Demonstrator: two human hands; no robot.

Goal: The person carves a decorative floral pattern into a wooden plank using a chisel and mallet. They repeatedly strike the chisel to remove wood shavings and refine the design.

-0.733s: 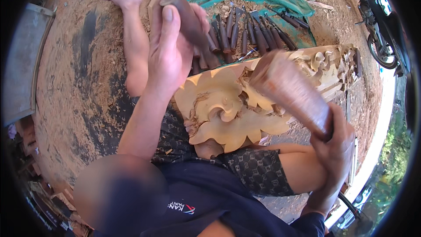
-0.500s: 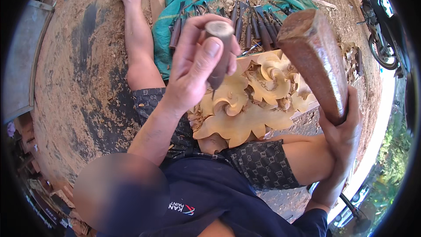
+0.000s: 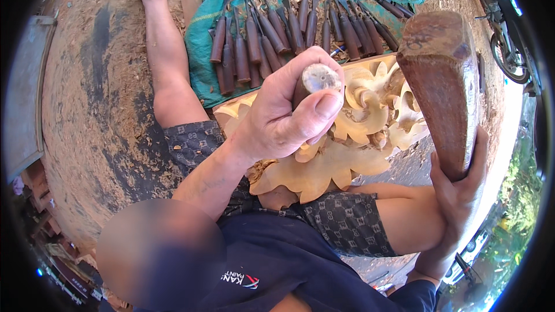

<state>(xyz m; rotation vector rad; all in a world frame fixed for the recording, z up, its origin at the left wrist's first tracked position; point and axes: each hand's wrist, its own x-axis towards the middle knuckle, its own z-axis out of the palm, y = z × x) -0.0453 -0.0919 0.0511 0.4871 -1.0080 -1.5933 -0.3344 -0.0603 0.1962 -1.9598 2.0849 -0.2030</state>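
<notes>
A carved panel (image 3: 329, 167) of pale wood, cut in curling leaf shapes, lies across the middle of my remote view, its near edge by the person's patterned shorts (image 3: 347, 219). Over its left half I see the left hand (image 3: 272, 121), closed snugly around a handled tool (image 3: 321, 79); the round, worn butt points up toward me, with the thumb pressed along its near side. Moments ago that hand was farther left and the handle lay slanted; since then it has swung in over the carving and turned end-on. The right hand (image 3: 459, 196) is wrapped around the narrow end of a brown mallet (image 3: 445, 92), whose thick head rises in front of the panel's right portion, apart from the tool and farther right than before. Beyond the panel's far edge, dark-handled chisels (image 3: 252, 40) lie in rows on a green cloth (image 3: 199, 63), now less covered by the left arm. I judge that the tool has been brought to the carving; its tip is hidden behind the fist, so I cannot tell whether it touches wood.
</notes>
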